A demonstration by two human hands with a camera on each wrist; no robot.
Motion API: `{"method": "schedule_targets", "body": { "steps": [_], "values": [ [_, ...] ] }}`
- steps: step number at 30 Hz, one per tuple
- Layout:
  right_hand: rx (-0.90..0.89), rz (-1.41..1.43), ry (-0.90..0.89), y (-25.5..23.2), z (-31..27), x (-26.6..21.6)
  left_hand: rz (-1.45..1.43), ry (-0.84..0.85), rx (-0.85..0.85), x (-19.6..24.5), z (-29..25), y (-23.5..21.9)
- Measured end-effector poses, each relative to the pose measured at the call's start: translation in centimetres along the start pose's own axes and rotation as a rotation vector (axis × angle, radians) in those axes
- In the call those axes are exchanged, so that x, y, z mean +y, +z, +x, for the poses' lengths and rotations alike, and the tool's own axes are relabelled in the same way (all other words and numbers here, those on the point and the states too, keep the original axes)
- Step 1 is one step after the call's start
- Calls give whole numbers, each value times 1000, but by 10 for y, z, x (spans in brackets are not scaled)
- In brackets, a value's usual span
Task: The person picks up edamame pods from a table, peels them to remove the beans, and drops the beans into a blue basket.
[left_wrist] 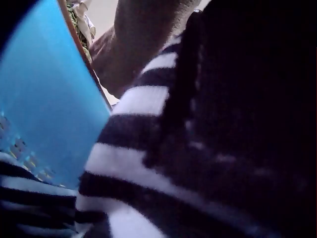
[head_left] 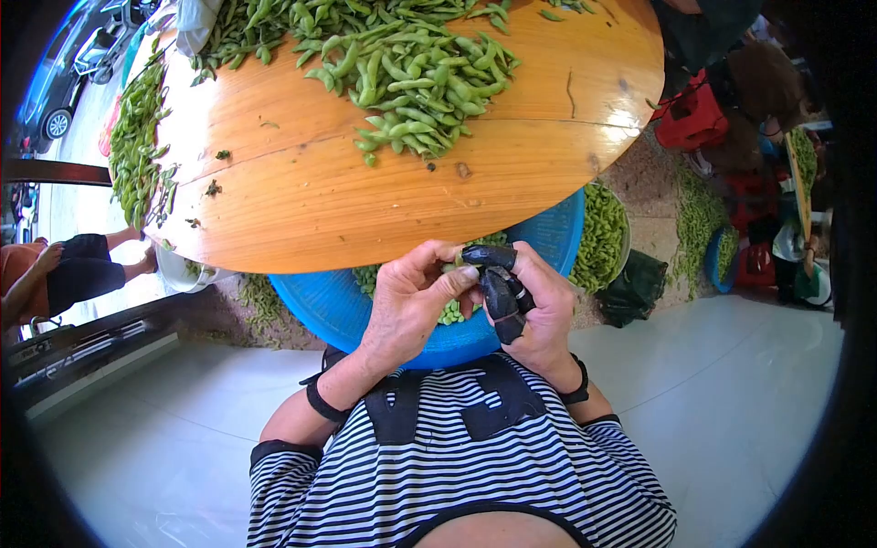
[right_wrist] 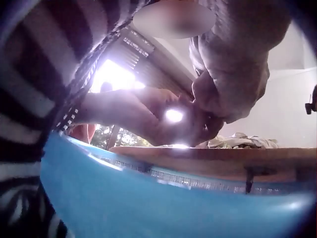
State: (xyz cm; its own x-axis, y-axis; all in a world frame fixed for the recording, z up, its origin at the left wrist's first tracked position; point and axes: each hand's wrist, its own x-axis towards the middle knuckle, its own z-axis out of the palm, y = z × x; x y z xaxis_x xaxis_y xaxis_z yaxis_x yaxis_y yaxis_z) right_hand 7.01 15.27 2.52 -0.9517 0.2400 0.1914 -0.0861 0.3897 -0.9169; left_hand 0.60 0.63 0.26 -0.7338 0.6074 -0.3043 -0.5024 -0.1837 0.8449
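Over a blue basin (head_left: 311,306), my left hand (head_left: 406,294) and right hand (head_left: 545,300) meet at their fingertips. Between them is a small green soybean pod (head_left: 449,267), mostly hidden by the fingers; the left thumb and fingers pinch it, and the right fingertips close on it from the other side. Black coverings (head_left: 501,301) wrap the right thumb and fingers. Shelled green beans (head_left: 452,314) lie in the basin below. Both hands show dark against the light in the right wrist view, above the basin wall (right_wrist: 124,198). The left wrist view mostly holds striped shirt (left_wrist: 133,104).
A wooden table (head_left: 365,210) overhangs the basin's far side, bearing a heap of soybean pods (head_left: 420,91) and more pods (head_left: 137,146) at its left edge. To the right stands a full tub of pods (head_left: 600,236) beside a dark green bag (head_left: 633,288). Another person's legs (head_left: 87,265) show at left.
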Motion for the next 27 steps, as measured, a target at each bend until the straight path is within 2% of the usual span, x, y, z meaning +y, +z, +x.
{"method": "schedule_targets", "body": {
  "steps": [2,3,5,9,10,12,13,15,16,18,19,21,22,24,27],
  "values": [
    [-90,404,353,-4,-1,0,-74,-15,-10,-1,1,-3],
    [-90,404,353,-8,-2,5,-147,-30,-21,-1,1,-5],
    [-190,1075,606,-15,0,19,-179,-59,-44,0,1,-9],
    [-197,1258,648,-19,2,24,-329,-121,-74,-3,3,-10],
    [-197,1259,647,-18,2,25,-328,-121,-74,-2,3,-10],
    [-191,1080,522,-16,2,25,-92,-21,-76,-1,3,-9],
    [-188,1081,521,-16,2,23,-90,-22,-78,0,2,-9],
    [-134,628,469,-16,2,18,55,78,-24,2,0,-9],
    [-133,628,469,-17,3,15,55,78,-24,3,-1,-9],
    [-121,351,418,-19,4,12,149,41,9,6,-1,-7],
    [-120,351,416,-19,4,13,150,43,8,8,0,-7],
    [-28,356,391,-19,3,15,434,337,41,14,3,-8],
    [-30,358,386,-21,3,15,436,341,44,22,3,-11],
    [79,317,343,-27,5,14,339,178,247,44,3,-28],
    [151,162,325,-33,6,13,19,320,459,66,10,-80]
  ]
}}
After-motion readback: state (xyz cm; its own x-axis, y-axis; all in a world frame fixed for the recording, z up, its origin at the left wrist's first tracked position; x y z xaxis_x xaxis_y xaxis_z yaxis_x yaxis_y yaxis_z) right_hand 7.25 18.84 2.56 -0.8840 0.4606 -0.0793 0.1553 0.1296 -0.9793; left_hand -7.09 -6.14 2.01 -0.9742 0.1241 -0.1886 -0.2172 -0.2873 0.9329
